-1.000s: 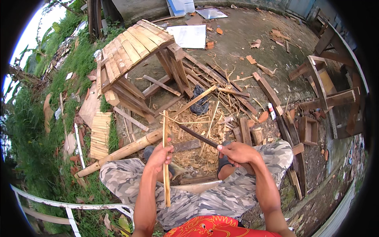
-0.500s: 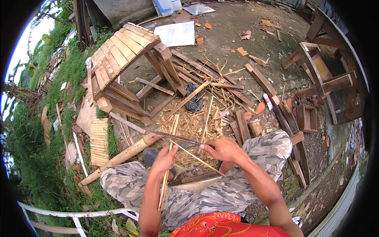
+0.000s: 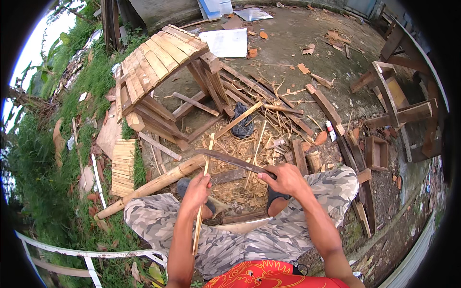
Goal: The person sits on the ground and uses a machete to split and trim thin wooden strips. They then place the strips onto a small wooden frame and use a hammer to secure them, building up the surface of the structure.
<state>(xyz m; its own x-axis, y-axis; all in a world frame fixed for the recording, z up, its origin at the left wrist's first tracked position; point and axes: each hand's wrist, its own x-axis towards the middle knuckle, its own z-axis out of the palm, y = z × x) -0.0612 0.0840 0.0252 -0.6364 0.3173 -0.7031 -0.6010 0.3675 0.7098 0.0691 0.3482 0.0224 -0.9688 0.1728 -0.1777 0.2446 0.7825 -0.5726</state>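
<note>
My left hand (image 3: 197, 189) is closed around a thin pale bamboo strip (image 3: 206, 165), which runs from above the fist down past my forearm to my lap. My right hand (image 3: 288, 181) grips a long dark knife (image 3: 230, 160). Its blade points left and crosses the upper part of the strip; I cannot tell whether the edge touches it. Between my feet and beyond them lies a heap of pale shavings (image 3: 230, 192). A thick bamboo pole (image 3: 153, 186) slants along the ground beside my left knee.
A small wooden frame with a slatted roof (image 3: 158, 53) stands ahead on the left. Near it lie a slat panel (image 3: 123, 168), a black plastic bag (image 3: 242, 126) and piled wood strips (image 3: 269, 93). Dark planks (image 3: 353, 158) and a small wooden box (image 3: 376, 153) are at right.
A thin sliver that angled off toward my right knee no longer shows by my hands. The knife blade has tilted, its tip now higher. The whole view has shifted slightly.
</note>
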